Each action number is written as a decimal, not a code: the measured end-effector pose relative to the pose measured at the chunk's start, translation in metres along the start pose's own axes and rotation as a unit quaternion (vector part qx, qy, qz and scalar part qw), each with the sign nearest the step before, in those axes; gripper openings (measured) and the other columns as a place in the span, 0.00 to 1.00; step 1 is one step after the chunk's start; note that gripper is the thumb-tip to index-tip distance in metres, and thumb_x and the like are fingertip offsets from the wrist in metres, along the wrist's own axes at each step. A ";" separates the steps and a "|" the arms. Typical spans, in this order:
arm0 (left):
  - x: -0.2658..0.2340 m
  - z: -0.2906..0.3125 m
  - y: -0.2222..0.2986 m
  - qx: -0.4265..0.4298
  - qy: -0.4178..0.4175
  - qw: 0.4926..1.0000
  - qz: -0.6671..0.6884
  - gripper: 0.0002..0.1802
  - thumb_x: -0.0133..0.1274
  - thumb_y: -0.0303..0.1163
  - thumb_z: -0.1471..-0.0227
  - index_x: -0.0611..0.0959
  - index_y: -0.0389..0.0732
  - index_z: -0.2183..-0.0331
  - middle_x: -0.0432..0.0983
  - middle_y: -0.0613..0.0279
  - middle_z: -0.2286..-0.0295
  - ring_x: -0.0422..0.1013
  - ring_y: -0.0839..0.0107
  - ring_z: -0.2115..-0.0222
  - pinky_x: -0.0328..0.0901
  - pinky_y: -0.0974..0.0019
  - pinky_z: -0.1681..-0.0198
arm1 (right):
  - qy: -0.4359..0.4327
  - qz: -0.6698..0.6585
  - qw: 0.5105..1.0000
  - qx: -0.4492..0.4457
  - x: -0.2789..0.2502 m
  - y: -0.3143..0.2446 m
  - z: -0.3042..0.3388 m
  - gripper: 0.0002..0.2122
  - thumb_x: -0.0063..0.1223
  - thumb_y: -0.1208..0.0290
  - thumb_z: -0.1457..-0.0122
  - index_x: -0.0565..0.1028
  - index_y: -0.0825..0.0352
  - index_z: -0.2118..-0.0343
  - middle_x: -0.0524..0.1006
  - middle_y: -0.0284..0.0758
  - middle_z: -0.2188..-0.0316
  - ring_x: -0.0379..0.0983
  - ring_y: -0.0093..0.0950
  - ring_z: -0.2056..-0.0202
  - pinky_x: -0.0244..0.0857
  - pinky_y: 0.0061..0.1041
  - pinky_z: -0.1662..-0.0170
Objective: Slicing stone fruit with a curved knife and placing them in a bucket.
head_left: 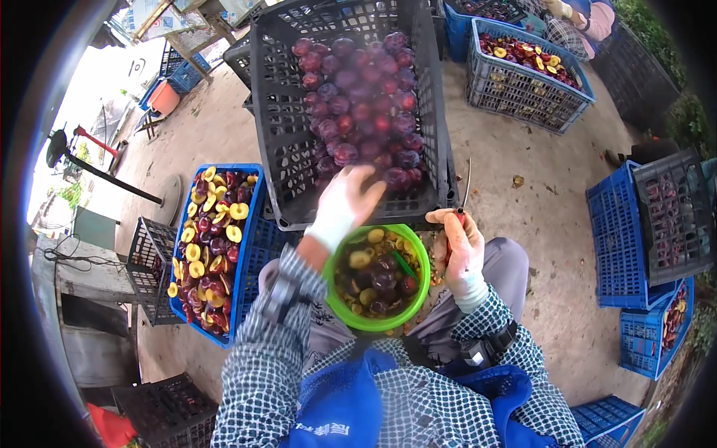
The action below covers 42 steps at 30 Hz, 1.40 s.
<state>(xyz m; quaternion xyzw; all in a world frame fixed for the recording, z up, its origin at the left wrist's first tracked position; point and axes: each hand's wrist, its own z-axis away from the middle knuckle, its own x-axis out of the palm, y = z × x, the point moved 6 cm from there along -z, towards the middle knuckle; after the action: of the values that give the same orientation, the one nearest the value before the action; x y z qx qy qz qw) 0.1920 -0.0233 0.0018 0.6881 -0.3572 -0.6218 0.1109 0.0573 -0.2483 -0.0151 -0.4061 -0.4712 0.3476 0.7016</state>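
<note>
My left hand (346,203), in a pale glove, reaches over the near edge of a black crate (267,142) of whole dark-red plums (361,112). Its fingers are apart beside the nearest plums, and I see nothing in them. My right hand (461,257), also gloved, is closed around the red handle of a knife (468,183) whose thin curved blade points away from me. Between my knees sits a bright green bowl (371,325) holding plums, pale cut pieces and a green strip. The right hand is just right of this bowl, apart from it.
At left, a blue crate (246,299) is heaped with halved plums. Another crate of cut plums (523,104) stands at the far right, near another person (571,30). Stacked blue crates (616,239) line the right side. A pole stand (112,178) and orange bucket (164,98) are at far left.
</note>
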 end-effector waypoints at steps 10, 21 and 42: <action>0.111 -0.080 -0.002 -0.161 -0.302 0.933 0.115 0.37 0.62 0.55 0.36 0.79 0.40 0.36 0.84 0.52 0.43 0.80 0.53 0.41 0.75 0.49 0.41 | -0.036 -0.068 0.997 -0.002 -0.031 0.014 -0.015 0.16 0.52 0.58 0.19 0.78 0.65 0.41 0.83 0.27 0.63 0.71 0.12 0.72 0.65 0.15 0.69; 0.041 0.079 0.030 -0.153 -0.147 0.564 0.798 0.42 0.59 0.38 0.37 0.67 0.33 0.27 0.75 0.46 0.36 0.73 0.52 0.37 0.68 0.49 0.39 | -0.159 0.041 0.986 0.041 0.023 0.024 0.014 0.10 0.50 0.66 0.21 0.79 0.66 0.50 0.81 0.26 0.67 0.72 0.17 0.72 0.68 0.23 0.68; 0.011 0.108 0.044 -0.095 -0.091 0.845 0.518 0.34 0.54 0.55 0.26 0.78 0.36 0.36 0.81 0.60 0.48 0.76 0.71 0.49 0.70 0.63 0.43 | -0.126 0.390 0.890 -0.200 0.040 0.004 0.035 0.10 0.59 0.66 0.27 0.78 0.68 0.61 0.80 0.53 0.72 0.79 0.60 0.69 0.71 0.50 0.69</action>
<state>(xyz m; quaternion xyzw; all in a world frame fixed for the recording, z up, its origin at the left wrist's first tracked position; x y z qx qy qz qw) 0.0756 -0.0303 -0.0023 0.3298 -0.6092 -0.5645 0.4488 0.0361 -0.2037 0.0044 -0.6417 -0.4190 0.5397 0.3485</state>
